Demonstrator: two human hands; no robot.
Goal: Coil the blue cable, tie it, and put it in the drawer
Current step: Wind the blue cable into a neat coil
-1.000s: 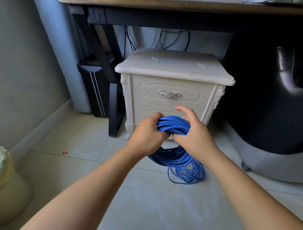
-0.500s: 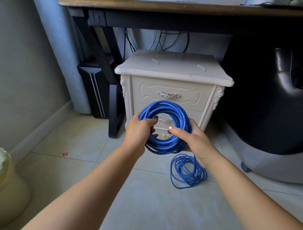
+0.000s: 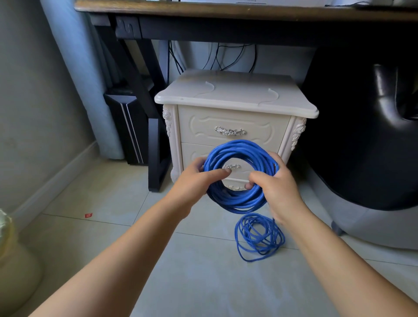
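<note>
Cable: the blue cable (image 3: 239, 146) is wound into a round coil, held upright in the air in front of the bedside cabinet (image 3: 226, 97), with its open middle facing the camera.
Loose end: a few slack loops (image 3: 260, 237) lie on the floor tiles (image 3: 203, 271) below the right wrist.
Left hand: the left hand (image 3: 196, 181) grips the coil's left side, with the thumb across the front and the fingers curled behind.
Right hand: the right hand (image 3: 278, 187) is clamped on the coil's right side, with the fingers hooked over the strands.
Change: a second ago the coil was bunched edge-on between the hands. Half a second ago it already faced the camera, with the right hand lower, under its bottom right. That hand has since climbed the right rim. The left grip and the floor loops are much as they were.
Drawers: the top drawer (image 3: 230, 120) and the lower drawer (image 3: 192, 153) are both closed. The lower one's metal handle (image 3: 230, 167) shows through the coil.
Writing: there is a faint mark on a white item (image 3: 248, 1) at the edge of the desk (image 3: 203, 11), too small to read.
Floor: a small red scrap (image 3: 88, 215) lies well to the left.
</note>
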